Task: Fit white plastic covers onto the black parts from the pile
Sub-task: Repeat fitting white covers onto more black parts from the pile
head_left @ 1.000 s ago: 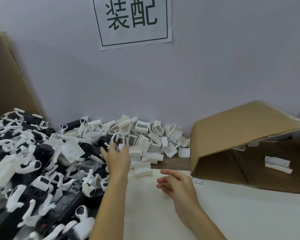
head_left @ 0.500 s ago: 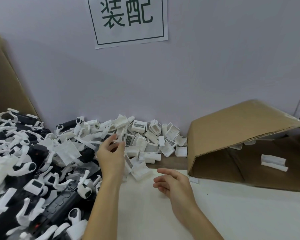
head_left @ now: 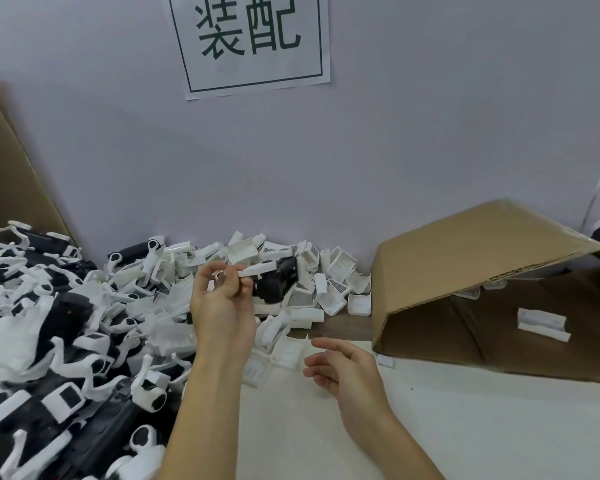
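A black part (head_left: 277, 279) with a white arm is pinched by the fingers (head_left: 238, 273) of the left hand (head_left: 222, 306), raised above the pile (head_left: 66, 323) in the centre of the frame, probably so that a cover can be fitted. The right hand (head_left: 343, 372) is kept low at centre right with fingers loosely curled, holding nothing, near the white covers (head_left: 333, 285) heaped against the wall. The white bench (head_left: 465, 427) carries a tipped cardboard box (head_left: 465, 258) at the right; a paper sign (head_left: 253, 39) is fixed on the pale wall

1. A heap of black plastic parts with white clips (head_left: 49, 341) lies left on the worktop (head_left: 465, 427).
2. Loose white plastic covers (head_left: 326, 282) lie behind, against the wall.
3. A tipped brown cardboard box (head_left: 465, 258) sits right.
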The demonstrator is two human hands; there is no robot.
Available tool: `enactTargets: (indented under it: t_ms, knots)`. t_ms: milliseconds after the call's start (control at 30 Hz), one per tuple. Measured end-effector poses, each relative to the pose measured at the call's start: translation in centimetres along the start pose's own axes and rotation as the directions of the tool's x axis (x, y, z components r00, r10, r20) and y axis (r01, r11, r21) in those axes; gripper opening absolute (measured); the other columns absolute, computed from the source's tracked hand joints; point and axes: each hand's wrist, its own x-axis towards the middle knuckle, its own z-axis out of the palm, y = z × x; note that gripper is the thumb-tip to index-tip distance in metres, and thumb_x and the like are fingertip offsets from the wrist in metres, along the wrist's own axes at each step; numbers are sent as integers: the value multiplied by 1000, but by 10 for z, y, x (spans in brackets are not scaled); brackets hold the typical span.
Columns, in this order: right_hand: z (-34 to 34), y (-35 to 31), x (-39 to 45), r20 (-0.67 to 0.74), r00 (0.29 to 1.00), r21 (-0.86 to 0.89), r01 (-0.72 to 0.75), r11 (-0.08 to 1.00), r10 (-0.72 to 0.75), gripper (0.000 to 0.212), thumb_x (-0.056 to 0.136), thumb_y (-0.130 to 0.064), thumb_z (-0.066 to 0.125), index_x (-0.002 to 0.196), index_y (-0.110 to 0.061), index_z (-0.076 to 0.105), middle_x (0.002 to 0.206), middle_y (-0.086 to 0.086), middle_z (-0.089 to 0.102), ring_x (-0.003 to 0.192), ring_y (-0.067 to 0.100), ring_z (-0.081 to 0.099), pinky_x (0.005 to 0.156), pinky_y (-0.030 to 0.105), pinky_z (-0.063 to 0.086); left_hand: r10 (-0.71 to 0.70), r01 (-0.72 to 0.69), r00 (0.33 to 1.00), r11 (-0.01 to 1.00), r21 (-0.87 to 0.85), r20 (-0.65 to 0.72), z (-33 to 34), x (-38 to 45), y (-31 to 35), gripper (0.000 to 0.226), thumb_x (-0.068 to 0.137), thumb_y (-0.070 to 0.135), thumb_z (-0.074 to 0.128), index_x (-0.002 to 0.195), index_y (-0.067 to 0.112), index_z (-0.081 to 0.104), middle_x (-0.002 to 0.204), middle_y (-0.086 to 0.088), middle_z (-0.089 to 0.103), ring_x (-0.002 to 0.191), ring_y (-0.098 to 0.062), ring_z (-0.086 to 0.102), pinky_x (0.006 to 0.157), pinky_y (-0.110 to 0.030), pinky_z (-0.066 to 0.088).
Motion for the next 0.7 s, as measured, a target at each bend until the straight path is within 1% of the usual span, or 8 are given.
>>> enactTargets:
  t_ms: [167,233,333,400,467,533,600,700]
  knots:
    - [-2,-2,0,39,999,56,-8,998,6,25,100,-4,48,105,-7,72,87,13,76,75,23,72,65,27,52,-138,144,985,988,-51,108,8,-6,-12,35,99,-9,40,81,13,61,67,-2,61,53,-10,51,49,-16,44]
    - [-3,-4,1,87,996,131,-9,991,-2,24,98,-22,56,112,-9,70,99,10,77,89,23,74,73,31,52,-201,198,971,980,35,133,10,-10,-21,35,97,-11,39,80,11,60,66,-3,58,50,-9,51,46,-16,43]
    - [-3,-6,1,143,990,270,-42,962,3,46,83,-51,58,109,-16,71,108,2,76,103,23,73,82,36,51,-335,286,918,930,229,212,11,-20,-35,29,94,-11,41,85,10,59,64,-4,56,49,-10,49,46,-16,43]
    - [-3,-10,0,133,991,310,-37,950,-5,52,77,-55,61,112,-19,71,111,4,76,103,25,73,81,37,50,-429,322,868,870,373,251,10,-26,-40,26,94,-11,43,87,9,59,63,-5,55,49,-11,49,47,-17,43]
    - [-5,-11,1,70,997,317,8,948,-31,52,77,-50,64,117,-18,69,111,6,75,103,25,72,78,36,52,-451,272,854,811,518,258,6,-28,-40,24,94,-10,45,87,9,59,62,-6,52,49,-13,49,47,-20,41]
    - [-8,-10,3,22,993,204,106,973,-113,39,82,-40,71,116,-22,68,107,1,76,100,19,72,74,33,54,-380,74,885,684,725,269,4,-25,-36,17,97,1,50,89,9,63,63,-5,54,54,-13,51,52,-21,42]
    - [-11,-7,3,-5,961,-45,275,961,-275,31,87,-31,76,115,-31,65,101,-12,75,96,9,71,72,25,54,-317,-108,898,513,852,304,3,-23,-33,20,99,22,56,91,11,71,70,-2,65,61,-9,57,57,-16,45]
    - [-13,-2,2,98,879,-309,473,825,-467,48,77,-34,73,121,-41,57,105,-20,70,101,0,66,77,15,52,-450,-147,832,388,910,326,8,-25,-33,33,96,44,60,92,16,77,84,1,77,75,-6,70,64,-14,50]
